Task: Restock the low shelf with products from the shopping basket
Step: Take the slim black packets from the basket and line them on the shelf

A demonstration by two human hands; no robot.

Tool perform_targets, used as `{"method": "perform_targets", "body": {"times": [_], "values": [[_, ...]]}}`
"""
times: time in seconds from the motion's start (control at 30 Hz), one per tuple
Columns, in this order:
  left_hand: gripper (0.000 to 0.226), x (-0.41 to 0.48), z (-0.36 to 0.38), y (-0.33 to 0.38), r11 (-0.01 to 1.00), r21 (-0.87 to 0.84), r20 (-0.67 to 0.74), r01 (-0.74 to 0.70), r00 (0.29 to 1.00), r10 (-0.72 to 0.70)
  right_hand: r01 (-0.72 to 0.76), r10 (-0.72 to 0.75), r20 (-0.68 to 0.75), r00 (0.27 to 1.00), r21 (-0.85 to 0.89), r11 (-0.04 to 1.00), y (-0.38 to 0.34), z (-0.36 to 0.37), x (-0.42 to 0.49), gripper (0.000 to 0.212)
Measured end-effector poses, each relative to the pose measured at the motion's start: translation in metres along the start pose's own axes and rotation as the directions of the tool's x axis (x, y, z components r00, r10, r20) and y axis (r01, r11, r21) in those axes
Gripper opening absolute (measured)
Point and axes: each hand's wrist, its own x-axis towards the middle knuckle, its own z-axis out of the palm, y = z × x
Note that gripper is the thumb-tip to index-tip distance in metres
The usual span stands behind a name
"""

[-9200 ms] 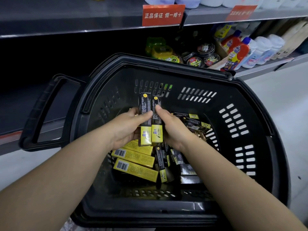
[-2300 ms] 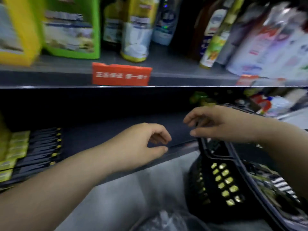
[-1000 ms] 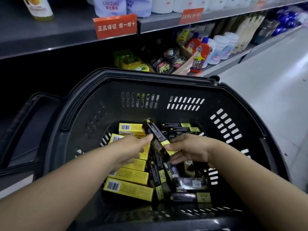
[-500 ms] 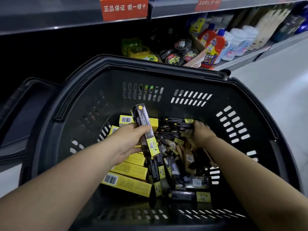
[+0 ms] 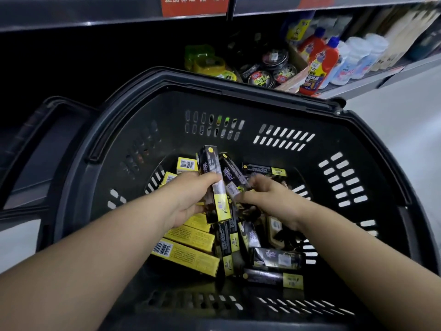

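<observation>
The left hand (image 5: 188,199) grips a black box (image 5: 212,168) on end over the basket (image 5: 238,91), and the blurred right hand (image 5: 272,197) seems to pinch a second box (image 5: 231,173) leaning just beside it.

I'm in a shop aisle: grey metal shelving (image 5: 95,20) with red label strips (image 5: 194,4), rows of bottles (image 5: 319,65) and round tins (image 5: 274,58), and a black shopping basket (image 5: 214,87) of boxed stock (image 5: 186,256).
</observation>
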Motion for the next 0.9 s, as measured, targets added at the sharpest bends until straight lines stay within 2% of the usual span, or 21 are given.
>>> {"method": "perform_targets", "body": {"times": [0.1, 0.17, 0.27, 0.37, 0.47, 0.6, 0.67, 0.73, 0.77, 0.83, 0.9], "values": [[0.018, 0.000, 0.001, 0.000, 0.999, -0.054, 0.017, -0.007, 1.000, 0.008, 0.103, -0.105, 0.024, 0.994, 0.055, 0.993, -0.002, 0.016, -0.004, 0.031], [0.018, 0.000, 0.000, 0.002, 0.997, -0.069, 0.025, -0.020, 0.999, 0.022, 0.124, -0.135, 0.087, 0.987, 0.115, 0.986, -0.002, 0.013, -0.006, 0.043], [0.021, 0.001, -0.002, 0.004, 0.994, -0.102, -0.039, -0.041, 0.999, 0.037, 0.158, -0.195, 0.190, 0.962, 0.196, 0.968, -0.001, 0.001, -0.011, 0.066], [0.024, 0.000, -0.002, 0.006, 0.988, -0.147, -0.041, -0.039, 0.999, 0.033, 0.231, -0.273, 0.266, 0.924, 0.178, 0.956, 0.002, -0.005, -0.013, 0.077], [0.025, -0.003, 0.000, 0.007, 0.988, -0.152, -0.024, -0.038, 0.999, 0.035, 0.297, -0.328, 0.260, 0.908, 0.153, 0.943, 0.004, -0.002, -0.012, 0.069], [0.040, -0.002, -0.003, 0.005, 0.992, -0.099, -0.063, -0.073, 0.996, 0.067, 0.258, -0.314, 0.238, 0.919, 0.239, 0.936, 0.005, 0.004, -0.011, 0.035], [0.055, -0.001, -0.006, 0.002, 0.995, -0.040, -0.078, -0.088, 0.993, 0.085, 0.252, -0.269, 0.161, 0.950, 0.120, 0.960, 0.007, 0.001, -0.005, 0.026], [0.076, 0.002, -0.007, 0.000, 0.996, 0.000, -0.106, -0.086, 0.991, 0.086, 0.210, -0.212, 0.012, 0.977, -0.203, 0.956, 0.012, -0.011, 0.013, 0.027], [0.086, 0.004, -0.007, -0.002, 0.997, 0.014, -0.117, -0.079, 0.990, 0.080, 0.136, -0.183, -0.078, 0.980, -0.406, 0.904, 0.017, -0.020, 0.025, 0.034], [0.093, 0.005, -0.008, -0.003, 0.998, 0.016, -0.120, -0.056, 0.991, 0.058, -0.057, -0.143, -0.222, 0.964, -0.705, 0.707, 0.029, -0.038, 0.050, 0.049], [0.071, 0.005, -0.009, -0.002, 0.997, -0.009, -0.112, -0.075, 0.991, 0.074, -0.180, -0.109, -0.290, 0.951, -0.803, 0.568, 0.043, -0.051, 0.070, 0.059]]}}
